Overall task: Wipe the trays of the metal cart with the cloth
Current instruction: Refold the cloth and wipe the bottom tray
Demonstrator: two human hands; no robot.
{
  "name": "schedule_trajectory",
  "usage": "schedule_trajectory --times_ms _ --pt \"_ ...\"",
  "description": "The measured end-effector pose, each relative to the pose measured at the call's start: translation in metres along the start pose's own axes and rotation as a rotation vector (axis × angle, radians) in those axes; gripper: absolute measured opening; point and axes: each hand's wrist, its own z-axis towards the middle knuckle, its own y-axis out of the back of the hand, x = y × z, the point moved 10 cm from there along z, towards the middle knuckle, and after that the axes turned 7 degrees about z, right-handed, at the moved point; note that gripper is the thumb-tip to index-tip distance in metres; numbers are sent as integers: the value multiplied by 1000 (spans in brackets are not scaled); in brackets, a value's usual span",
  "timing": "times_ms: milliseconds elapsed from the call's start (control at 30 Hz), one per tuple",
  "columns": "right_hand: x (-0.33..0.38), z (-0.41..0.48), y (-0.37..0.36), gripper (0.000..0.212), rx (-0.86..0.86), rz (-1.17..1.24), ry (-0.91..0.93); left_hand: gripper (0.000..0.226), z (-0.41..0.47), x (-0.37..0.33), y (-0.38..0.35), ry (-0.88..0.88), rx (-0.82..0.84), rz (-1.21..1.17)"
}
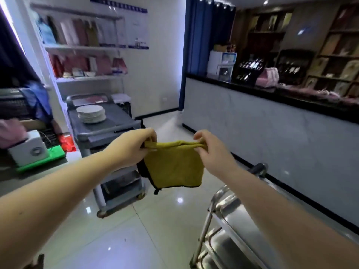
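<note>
In the head view, two bare forearms reach from the bottom corners toward the middle of the frame. The left hand (136,145) pinches the upper left corner of the yellow cloth (174,166), its grip clenched on the bunched hem. The right hand (208,152) pinches the upper right corner, its grip likewise grasping the cloth. The cloth hangs spread between the two hands at the centre of the frame, in the air above the floor (136,230). It has a dark edging along its lower hem and a dark layer showing behind its left side. It touches neither cart.

The metal cart (231,216) stands in the lower right of the frame, partly under the right forearm. Its shiny upper tray faces up, and a lower tray shows beneath it at the bottom edge.

Left of centre stands a grey cart (108,123) with a stack of white plates (91,113) on its top level. A white box (27,150) sits on a green base on the worktop (29,177) at the left edge. A shelf unit (83,47) fills the upper left. A blue curtain (204,35) hangs at the upper middle. A long counter (272,121) with a black top runs along the right side, and a pink bag (269,76) sits on it.
</note>
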Motion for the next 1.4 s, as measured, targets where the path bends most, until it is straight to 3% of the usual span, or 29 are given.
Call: schedule_trajectory --times_ms 167,333,533,667,833,1000,1267,1400 --pt "49 61 -15 8 -108 7 51 19 24 67 59 3 -204 -119" --pt "54 132 -35 6 -181 -21 17 16 60 136 61 25 -281 -148" --pt "22 204 -38 11 -319 -66 -72 15 137 173 43 22 -318 30" --pt "-12 257 -18 14 -368 -156 -80 13 208 181 22 -23 -328 141" --pt "-56 319 12 8 -350 -362 49 19 309 178 -15 -138 -319 262" --pt "-105 383 40 20 -279 -437 250 13 423 190 -61 -180 -187 -23" --pt "-245 509 76 51 -313 -441 83 9 590 197 -148 -197 -57 -317" --pt "-338 569 83 42 -330 -537 -43 11 678 195 -217 -233 27 -395"
